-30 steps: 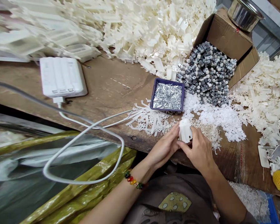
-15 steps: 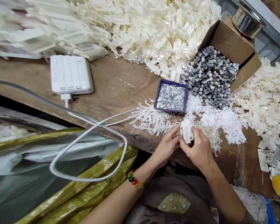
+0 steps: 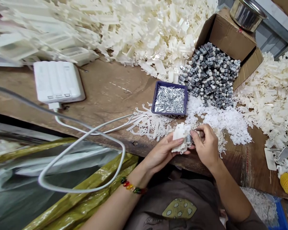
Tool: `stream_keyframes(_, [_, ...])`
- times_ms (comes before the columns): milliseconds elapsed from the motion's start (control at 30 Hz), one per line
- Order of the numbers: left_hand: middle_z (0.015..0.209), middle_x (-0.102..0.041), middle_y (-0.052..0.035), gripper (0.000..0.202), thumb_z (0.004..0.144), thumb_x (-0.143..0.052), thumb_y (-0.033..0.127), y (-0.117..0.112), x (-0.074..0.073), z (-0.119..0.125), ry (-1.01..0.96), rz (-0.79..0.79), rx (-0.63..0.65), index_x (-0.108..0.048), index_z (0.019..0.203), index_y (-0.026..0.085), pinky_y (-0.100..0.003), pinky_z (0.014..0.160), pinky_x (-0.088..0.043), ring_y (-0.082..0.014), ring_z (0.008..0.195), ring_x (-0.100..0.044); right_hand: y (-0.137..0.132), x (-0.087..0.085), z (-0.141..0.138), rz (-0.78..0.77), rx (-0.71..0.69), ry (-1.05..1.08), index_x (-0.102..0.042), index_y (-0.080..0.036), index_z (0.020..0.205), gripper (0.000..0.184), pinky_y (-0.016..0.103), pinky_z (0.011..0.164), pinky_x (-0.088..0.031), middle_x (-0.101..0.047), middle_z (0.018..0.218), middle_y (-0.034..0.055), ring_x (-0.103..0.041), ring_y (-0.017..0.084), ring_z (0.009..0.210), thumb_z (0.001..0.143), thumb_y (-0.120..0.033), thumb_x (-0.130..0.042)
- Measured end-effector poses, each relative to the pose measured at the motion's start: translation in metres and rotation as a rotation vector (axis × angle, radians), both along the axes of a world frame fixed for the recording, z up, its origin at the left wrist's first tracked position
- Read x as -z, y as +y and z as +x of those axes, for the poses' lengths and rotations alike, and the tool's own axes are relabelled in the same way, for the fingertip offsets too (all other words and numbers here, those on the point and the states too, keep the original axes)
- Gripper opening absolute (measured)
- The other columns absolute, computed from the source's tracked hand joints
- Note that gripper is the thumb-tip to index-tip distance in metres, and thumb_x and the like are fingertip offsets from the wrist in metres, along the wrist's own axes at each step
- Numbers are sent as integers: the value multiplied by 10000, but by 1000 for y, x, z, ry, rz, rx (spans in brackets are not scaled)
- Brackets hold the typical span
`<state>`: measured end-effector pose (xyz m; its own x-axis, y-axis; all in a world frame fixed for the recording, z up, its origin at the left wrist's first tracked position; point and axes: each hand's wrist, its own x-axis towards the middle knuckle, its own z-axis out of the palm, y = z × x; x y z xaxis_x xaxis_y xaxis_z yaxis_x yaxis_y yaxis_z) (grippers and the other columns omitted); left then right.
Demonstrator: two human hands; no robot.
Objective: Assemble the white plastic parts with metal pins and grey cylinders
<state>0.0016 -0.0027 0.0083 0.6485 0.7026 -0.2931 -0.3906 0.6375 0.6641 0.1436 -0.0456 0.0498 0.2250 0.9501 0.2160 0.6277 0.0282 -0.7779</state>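
Note:
My left hand [image 3: 162, 151] is closed around a small white plastic housing [image 3: 180, 135], with the thumb across its front and fingers beneath it. A small grey motor-like part [image 3: 188, 139] shows at the housing's right side. My right hand [image 3: 206, 143] is closed in a pinch against that side; what lies between its fingertips is hidden. Just behind the hands stands a purple tray [image 3: 154, 107] of thin metal pins [image 3: 170, 99]. Flat white strips with ringed ends [image 3: 148, 123] lie to the left of the housing, and small white discs [image 3: 237, 127] to the right.
Grey motor-like parts [image 3: 208, 73] spill from a tipped cardboard box [image 3: 232, 35] with a metal bowl [image 3: 247, 14] on it. White plastic pieces [image 3: 144, 28] are heaped along the back. On the left, a white power bank [image 3: 59, 81] has a looping white cable [image 3: 105, 184] plugged in.
The housing has turned and moved left, from between both hands into my left hand's hold. The grey part now shows at its side. My right hand has shifted into a pinch there.

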Motion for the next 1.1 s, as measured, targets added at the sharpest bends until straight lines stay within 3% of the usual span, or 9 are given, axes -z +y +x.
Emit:
stream_keyframes(133, [992, -670, -45, 427, 716, -698, 253, -4, -2, 10, 136, 142, -130, -560, 1111, 165, -245, 766, -476, -198, 915, -605, -4, 4, -11, -2, 1, -148, -558, -187, 802, 174, 266, 670, -412, -583, 794, 43, -530, 154, 729, 836, -350, -508])
stream_keyframes(200, [1070, -653, -45, 500, 710, -704, 274, -6, -2, 12, 190, 204, -137, -535, 1171, 178, -249, 832, -444, -214, 1011, -568, -2, 11, -12, -58, 39, -81, -556, -192, 762, 148, 257, 633, -410, -567, 719, 15, -510, 142, 670, 808, -330, -530])
stream_keyframes(300, [1128, -637, -47, 552, 689, -722, 262, -8, -1, 12, 194, 182, -105, -524, 1200, 197, -254, 877, -421, -224, 1076, -538, 2, 19, -9, -135, 52, 189, -544, -191, 731, 145, 224, 522, -385, -478, 579, -38, -434, 109, 539, 770, -330, -550])
stream_keyframes(433, [1149, -629, -79, 489, 776, -625, 343, -6, 2, 7, 8, 6, -43, -500, 1234, 225, -310, 819, -468, -228, 1000, -590, 3, 19, 3, -163, 26, 661, -536, -180, 729, 185, 191, 432, -320, -463, 567, -53, -381, 72, 473, 721, -353, -601])
stream_keyframes(533, [1131, -641, -84, 457, 784, -621, 297, -5, 3, 6, -25, -46, -46, -505, 1220, 229, -304, 775, -485, -202, 914, -623, 2, 18, 13, -170, 39, 857, -543, -167, 715, 198, 179, 387, -227, -438, 540, -66, -307, 42, 422, 682, -331, -649])
stream_keyframes(667, [1029, -685, -64, 525, 729, -658, 165, -5, 1, 7, 27, -60, -85, -509, 1230, 209, -264, 767, -475, -176, 863, -635, 3, 26, 15, -225, -6, 936, -548, -163, 725, 202, 175, 385, -233, -450, 511, -72, -341, 39, 397, 682, -325, -661])
stream_keyframes(800, [995, -692, -93, 398, 777, -575, 236, -3, -4, 6, -34, -56, -9, -588, 1161, 130, -272, 733, -471, -202, 851, -634, 4, 35, 12, -259, -6, 957, -550, -164, 732, 207, 177, 402, -283, -486, 491, -67, -401, 51, 390, 692, -333, -663])
stream_keyframes(967, [979, -698, -80, 383, 710, -672, 177, -2, -5, 3, 23, 35, 69, -627, 1087, 129, -237, 699, -456, -160, 757, -626, 3, 38, 17, -312, -53, 1079, -554, -160, 726, 214, 174, 427, -332, -502, 520, -55, -431, 56, 426, 677, -321, -686])
stream_keyframes(1100, [992, -689, -60, 464, 684, -701, 158, -4, -1, 3, 31, 47, -36, -576, 1131, 158, -246, 746, -454, -163, 823, -619, 2, 35, 20, -267, -21, 1104, -552, -167, 753, 219, 176, 433, -337, -506, 541, -58, -429, 56, 438, 680, -323, -687])
